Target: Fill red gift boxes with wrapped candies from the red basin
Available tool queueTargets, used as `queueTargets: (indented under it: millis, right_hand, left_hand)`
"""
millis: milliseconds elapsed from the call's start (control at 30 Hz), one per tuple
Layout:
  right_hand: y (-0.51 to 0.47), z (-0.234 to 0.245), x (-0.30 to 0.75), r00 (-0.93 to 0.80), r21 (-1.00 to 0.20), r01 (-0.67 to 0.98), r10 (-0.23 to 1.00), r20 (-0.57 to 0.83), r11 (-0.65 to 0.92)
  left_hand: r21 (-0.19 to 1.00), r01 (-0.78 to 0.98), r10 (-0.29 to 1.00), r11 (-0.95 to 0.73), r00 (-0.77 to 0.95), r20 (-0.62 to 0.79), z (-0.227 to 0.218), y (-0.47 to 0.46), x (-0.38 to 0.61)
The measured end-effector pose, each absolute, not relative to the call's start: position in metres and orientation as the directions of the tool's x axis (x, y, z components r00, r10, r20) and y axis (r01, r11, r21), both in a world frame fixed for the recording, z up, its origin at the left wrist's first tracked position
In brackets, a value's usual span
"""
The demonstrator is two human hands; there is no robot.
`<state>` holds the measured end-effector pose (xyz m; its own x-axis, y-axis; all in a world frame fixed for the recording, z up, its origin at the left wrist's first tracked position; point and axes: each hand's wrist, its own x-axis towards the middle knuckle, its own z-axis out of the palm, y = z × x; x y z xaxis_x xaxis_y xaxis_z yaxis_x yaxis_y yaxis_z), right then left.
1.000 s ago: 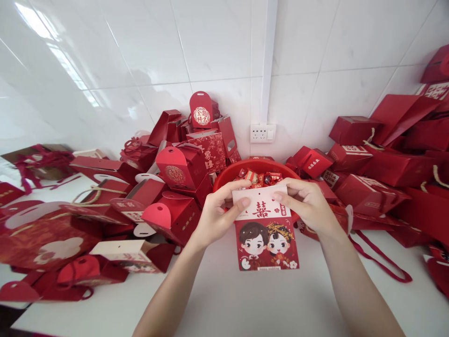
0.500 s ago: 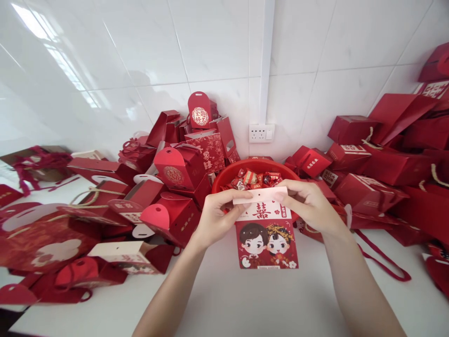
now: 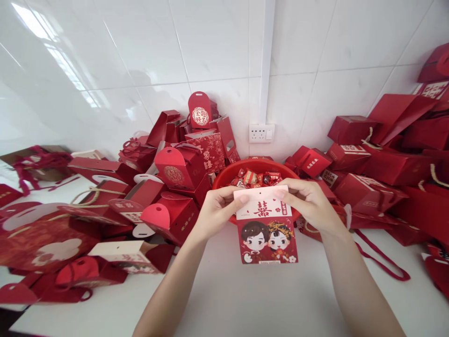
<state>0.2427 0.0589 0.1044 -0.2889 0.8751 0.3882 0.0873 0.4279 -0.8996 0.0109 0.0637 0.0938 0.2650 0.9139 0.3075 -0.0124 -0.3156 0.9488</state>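
Observation:
Between both hands hangs a red and white paper gift box (image 3: 268,234), printed with two cartoon figures and a red character. My left hand (image 3: 220,210) pinches its upper left corner, thumb on the front and fingers behind. At the upper right corner my right hand (image 3: 305,202) grips it the same way. The top edge is pale with a small hole in it. Behind the gift box, a red basin (image 3: 220,177) holds several wrapped candies (image 3: 257,178); its front part is hidden by the hands and the box.
Many red gift boxes (image 3: 180,166) are heaped on the left, and more red boxes (image 3: 366,194) on the right. A dark red ribbon loop (image 3: 386,267) lies on the white table (image 3: 266,304). A socket (image 3: 261,133) is on the tiled wall.
The top strip, folded toward me before, now stands in line with the front of the gift box. My left thumb has moved up slightly on it.

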Motion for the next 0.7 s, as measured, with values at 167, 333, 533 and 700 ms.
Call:
queueTargets:
  millis: [167, 333, 533, 700]
  right_hand:
    - [0.0588, 0.1053, 0.2457, -0.315, -0.895, 0.121, 0.871, 0.376, 0.430]
    - [0.0571, 0.1098, 0.2485, -0.306, -0.862, 0.159, 0.854, 0.420, 0.481]
    - [0.0541, 0.1102, 0.2499, -0.245, -0.862, 0.077, 0.847, 0.472, 0.502]
    - [0.0518, 0.1102, 0.2489, -0.235, -0.848, 0.059, 0.833, 0.500, 0.526]
  left_hand:
    - [0.945, 0.005, 0.918, -0.328, 0.239, 0.317, 0.0953, 0.0623, 0.0100]
    - [0.947, -0.026, 0.913, -0.320, 0.258, 0.316, 0.0965, 0.0613, 0.0107]
    - [0.954, -0.166, 0.903, -0.251, 0.316, 0.293, 0.0962, 0.0602, 0.0088]
    - [0.946, -0.169, 0.917, -0.276, 0.249, 0.312, 0.0957, 0.0571, 0.0073]
